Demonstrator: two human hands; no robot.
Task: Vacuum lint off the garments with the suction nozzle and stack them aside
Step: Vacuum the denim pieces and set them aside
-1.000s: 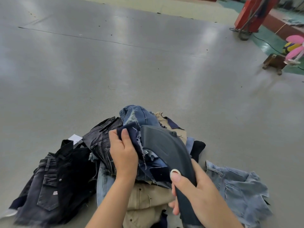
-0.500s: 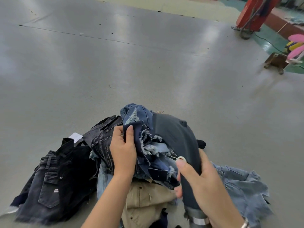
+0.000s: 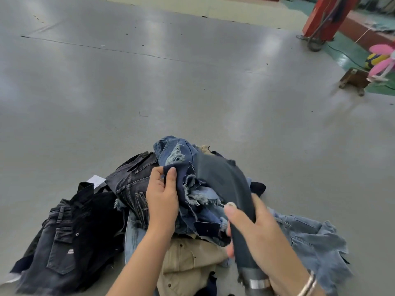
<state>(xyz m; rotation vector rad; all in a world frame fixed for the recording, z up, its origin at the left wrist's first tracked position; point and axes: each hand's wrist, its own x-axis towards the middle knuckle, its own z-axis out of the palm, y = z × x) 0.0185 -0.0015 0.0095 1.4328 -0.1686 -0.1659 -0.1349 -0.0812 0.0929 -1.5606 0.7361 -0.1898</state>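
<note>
Left hand (image 3: 162, 201) on frayed denim (image 3: 192, 189) — right hand (image 3: 259, 229) round suction nozzle (image 3: 226, 184)

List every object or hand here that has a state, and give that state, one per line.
Left hand: gripping the frayed blue denim garment.
Right hand: wrapped round the suction nozzle.
Suction nozzle: lying against the held garment.
Black jeans: lying crumpled on the floor.
Light blue denim: lying beside the pile.
Tan garment: under the pile.
</note>
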